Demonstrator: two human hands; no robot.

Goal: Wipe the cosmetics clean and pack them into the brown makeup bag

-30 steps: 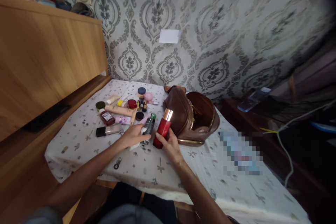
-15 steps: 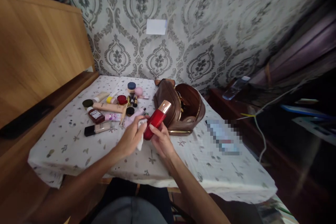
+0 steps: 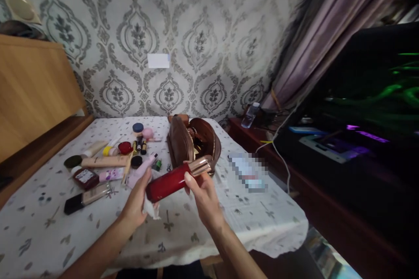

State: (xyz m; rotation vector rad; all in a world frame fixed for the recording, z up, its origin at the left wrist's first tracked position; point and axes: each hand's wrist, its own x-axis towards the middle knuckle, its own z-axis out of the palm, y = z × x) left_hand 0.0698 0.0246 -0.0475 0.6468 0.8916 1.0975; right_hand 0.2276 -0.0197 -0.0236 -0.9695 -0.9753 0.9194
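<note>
Right hand point(image 3: 209, 205) is pinching a red cosmetic bottle point(image 3: 168, 183), left hand point(image 3: 132, 205) is pressing tissue point(image 3: 151, 210) against it; slick sides are probably inviting a slip.

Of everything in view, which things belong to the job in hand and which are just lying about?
In the job:
- red bottle, in the right hand
- white cloth, in the left hand
- likely, open brown bag and black-capped bottle

Probably lying about:
- clear bottle
- pixelated item
</note>
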